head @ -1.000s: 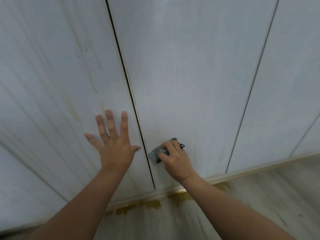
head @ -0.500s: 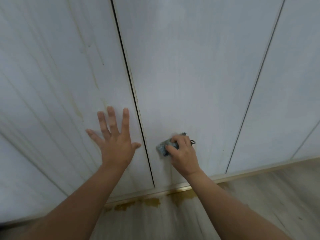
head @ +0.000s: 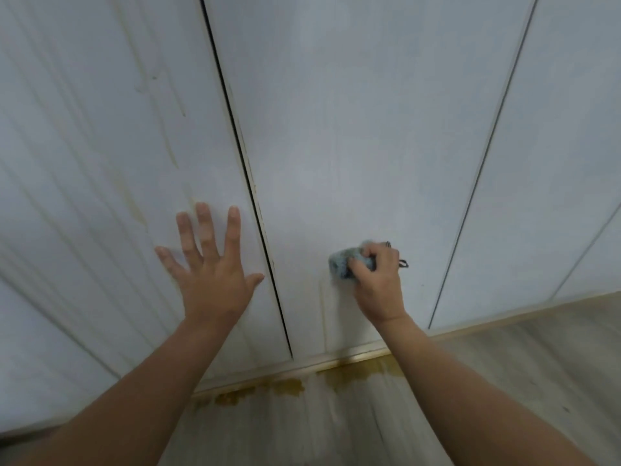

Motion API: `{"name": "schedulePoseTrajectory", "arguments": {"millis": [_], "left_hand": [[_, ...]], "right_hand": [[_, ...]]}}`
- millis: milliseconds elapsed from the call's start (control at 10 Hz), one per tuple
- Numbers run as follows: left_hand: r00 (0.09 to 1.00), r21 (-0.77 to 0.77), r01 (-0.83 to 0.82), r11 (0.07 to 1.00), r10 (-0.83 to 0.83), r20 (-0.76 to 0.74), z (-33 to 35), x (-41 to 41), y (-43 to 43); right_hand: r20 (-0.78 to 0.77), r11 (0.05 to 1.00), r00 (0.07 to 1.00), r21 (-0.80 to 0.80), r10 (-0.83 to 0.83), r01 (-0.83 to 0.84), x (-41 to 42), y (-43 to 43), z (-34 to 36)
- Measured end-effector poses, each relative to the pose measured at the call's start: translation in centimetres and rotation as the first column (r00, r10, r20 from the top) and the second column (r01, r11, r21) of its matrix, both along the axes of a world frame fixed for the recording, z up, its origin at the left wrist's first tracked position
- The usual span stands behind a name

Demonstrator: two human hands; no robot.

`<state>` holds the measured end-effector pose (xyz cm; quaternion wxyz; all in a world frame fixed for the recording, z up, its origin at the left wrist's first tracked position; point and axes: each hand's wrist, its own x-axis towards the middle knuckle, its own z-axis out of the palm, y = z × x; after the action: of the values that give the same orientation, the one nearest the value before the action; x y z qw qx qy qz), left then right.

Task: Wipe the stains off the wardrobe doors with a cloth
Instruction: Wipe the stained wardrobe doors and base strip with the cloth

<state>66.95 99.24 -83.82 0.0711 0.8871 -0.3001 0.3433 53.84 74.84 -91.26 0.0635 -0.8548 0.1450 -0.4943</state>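
Right grip (head: 378, 280) tight around blue cloth (head: 341, 264) on wardrobe door (head: 353, 129); left grip (head: 211, 274) splayed flat on next door (head: 100, 163).

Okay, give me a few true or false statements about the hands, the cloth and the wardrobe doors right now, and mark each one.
1. The right hand grips the cloth against the middle door. True.
2. The left hand holds a second cloth. False: it rests flat on the left door, fingers spread, holding nothing.
3. The left door shows no streaks. False: yellowish drip streaks run down it.
4. Yellow-brown stains lie on the floor along the wardrobe's base. True.
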Motion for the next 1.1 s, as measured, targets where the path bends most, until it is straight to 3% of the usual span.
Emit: {"name": "schedulePoseTrajectory", "arguments": {"millis": [100, 200, 300, 400, 500, 600, 700, 800, 900, 1000, 1100], "left_hand": [[1.000, 0.035, 0.005, 0.999, -0.005, -0.002, -1.1, -0.5, 0.2], [1.000, 0.048, -0.001, 0.999, 0.002, -0.025, -1.6, -0.2, -0.1], [0.999, 0.054, -0.003, 0.999, 0.006, -0.051, -1.9, 0.3, -0.6], [0.999, 0.042, -0.019, 0.999, 0.021, -0.050, -2.0, 0.4, -0.9], [0.998, 0.052, -0.016, 0.999, 0.019, -0.054, -1.8, 0.3, -1.1], [0.997, 0.062, -0.037, 0.997, 0.041, -0.069, -1.7, 0.2, -1.1], [0.997, 0.058, -0.040, 0.997, 0.044, -0.063, -1.6, 0.2, -1.1], [0.998, 0.044, -0.023, 0.999, 0.026, -0.056, -1.7, 0.1, -1.4], [0.997, 0.036, -0.039, 0.999, 0.041, -0.071, -1.7, 0.0, -1.4], [0.996, 0.044, -0.049, 0.998, 0.052, -0.072, -1.7, 0.0, -1.4], [0.997, 0.047, -0.042, 0.998, 0.045, -0.065, -1.7, 0.1, -1.3]], "right_hand": [[-0.130, 0.993, 0.986, -0.042, 0.106, -0.112, -1.1, -1.0, -0.8], [-0.026, 0.993, 0.996, -0.077, 0.088, -0.090, -1.4, -1.4, 2.0], [0.204, 0.995, 0.976, -0.047, -0.074, 0.085, -1.1, -3.8, 4.9], [0.037, 0.990, 0.989, -0.025, -0.140, 0.141, -1.4, -5.6, 2.5], [-0.119, 0.932, 0.989, 0.339, -0.092, 0.128, -2.9, -4.1, -0.5], [-0.147, 0.987, 0.987, 0.131, -0.072, 0.091, -3.6, -4.4, -4.6], [-0.117, 0.998, 0.992, 0.034, -0.050, 0.054, -4.1, -5.5, -4.0], [0.149, 0.996, 0.985, 0.045, -0.084, 0.079, -4.1, -6.8, 0.9], [0.221, 0.969, 0.958, 0.204, -0.183, 0.139, -3.7, -8.9, 1.1], [0.100, 0.934, 0.973, 0.315, -0.208, 0.167, -4.0, -9.3, -2.6], [-0.197, 0.839, 0.967, 0.488, -0.164, 0.242, -6.0, -8.5, -8.0]]}}
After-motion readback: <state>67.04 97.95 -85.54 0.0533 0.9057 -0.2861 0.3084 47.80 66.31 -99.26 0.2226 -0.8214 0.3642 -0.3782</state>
